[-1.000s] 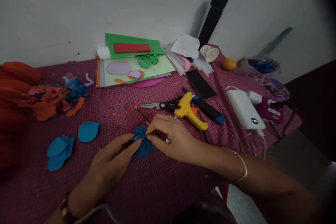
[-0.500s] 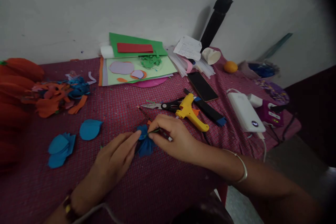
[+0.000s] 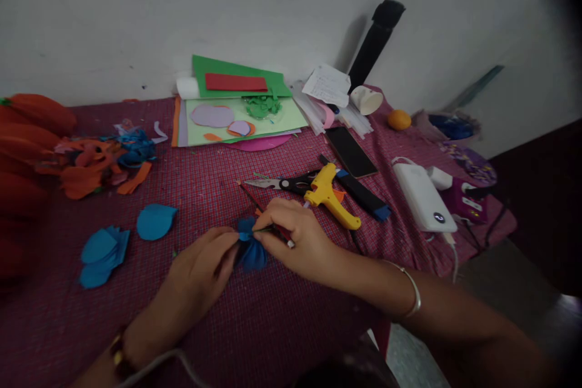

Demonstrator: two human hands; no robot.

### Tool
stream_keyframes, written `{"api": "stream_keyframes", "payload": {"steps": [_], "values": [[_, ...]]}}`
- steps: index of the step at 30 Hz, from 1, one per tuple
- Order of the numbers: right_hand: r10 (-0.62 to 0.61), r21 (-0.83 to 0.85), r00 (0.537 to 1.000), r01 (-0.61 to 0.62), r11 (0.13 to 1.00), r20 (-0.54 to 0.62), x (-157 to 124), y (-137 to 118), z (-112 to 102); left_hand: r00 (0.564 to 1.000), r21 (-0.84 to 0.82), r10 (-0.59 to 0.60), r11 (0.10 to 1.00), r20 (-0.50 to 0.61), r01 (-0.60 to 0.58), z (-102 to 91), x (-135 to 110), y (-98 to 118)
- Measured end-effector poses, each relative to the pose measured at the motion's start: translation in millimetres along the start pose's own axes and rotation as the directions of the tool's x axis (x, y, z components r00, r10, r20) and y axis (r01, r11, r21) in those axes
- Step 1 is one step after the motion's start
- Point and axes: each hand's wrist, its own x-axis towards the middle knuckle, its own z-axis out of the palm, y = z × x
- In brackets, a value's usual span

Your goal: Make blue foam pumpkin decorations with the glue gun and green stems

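Observation:
A blue flower-like bundle of petals [image 3: 253, 256] sits in front of me on the checked cloth. My left hand [image 3: 200, 270] pinches a blue petal at its left edge between thumb and fingers. From the right, my right hand [image 3: 295, 233] is closed in a pinch at the flower's centre, on what looks like a thin green strip [image 3: 262, 230]. A red pencil [image 3: 251, 195] passes beneath the right hand's fingers; whether they touch it, I cannot tell. Left of my left hand lie a loose blue petal [image 3: 156, 222] and a stack of blue petals [image 3: 103, 254].
Beyond my hands lie scissors [image 3: 266, 183], a yellow glue gun [image 3: 330, 194], a black-and-blue cutter [image 3: 364, 194] and a phone [image 3: 351, 151]. Coloured sheets [image 3: 182, 124] rest by the wall. Orange and blue scraps [image 3: 86, 170] are at left, a white power bank [image 3: 422, 197] at right.
The left thumb and fingers have closed onto a petal edge where they were flatter against the flower. My right hand has shifted slightly left. The view has moved a little.

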Motion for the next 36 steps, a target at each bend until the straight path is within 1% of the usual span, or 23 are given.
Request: {"api": "stream_keyframes", "payload": {"steps": [3, 7, 12, 14, 19, 24, 29, 32, 36], "values": [[-0.021, -0.049, 1.0, 0.021, 0.999, 0.01, 0, -1, 0, 1.0, -0.04, -0.01, 0.999, -0.005, 0.01, -1.5, 5, 4], [-0.035, -0.102, 0.998, 0.04, 0.994, 0.042, -1, -4, -2, 0.998, -0.075, -0.06, 0.995, -0.023, 0.058, -0.4, 6, 6], [-0.034, -0.073, 0.999, 0.036, 0.997, 0.029, -2, -5, -3, 0.995, -0.095, -0.07, 0.993, -0.068, 0.064, -0.1, 8, 7], [-0.027, -0.062, 1.0, 0.028, 0.998, 0.014, -2, -5, -4, 0.995, -0.108, -0.07, 0.992, -0.065, 0.063, -1.3, 10, 8], [-0.011, -0.07, 1.0, 0.013, 0.997, 0.024, -2, -5, -4, 0.998, -0.112, -0.028, 0.993, -0.048, 0.022, -2.4, 13, 10], [-0.016, -0.093, 1.0, 0.016, 0.996, 0.005, -1, -4, -3, 0.997, -0.131, -0.074, 0.989, -0.032, 0.069, -1.2, 13, 12], [-0.069, -0.123, 0.998, 0.067, 0.99, -0.009, -1, -5, -3, 0.995, -0.146, -0.087, 0.986, -0.044, 0.08, 0.5, 9, 13], [-0.083, -0.15, 0.997, 0.083, 0.985, 0.005, -2, -6, -4, 0.992, -0.17, -0.118, 0.98, -0.054, 0.107, 2.4, 8, 14], [-0.073, -0.162, 0.997, 0.075, 0.984, 0.019, -2, -7, -4, 0.989, -0.206, -0.136, 0.971, -0.063, 0.121, 4.3, 8, 16]]}}
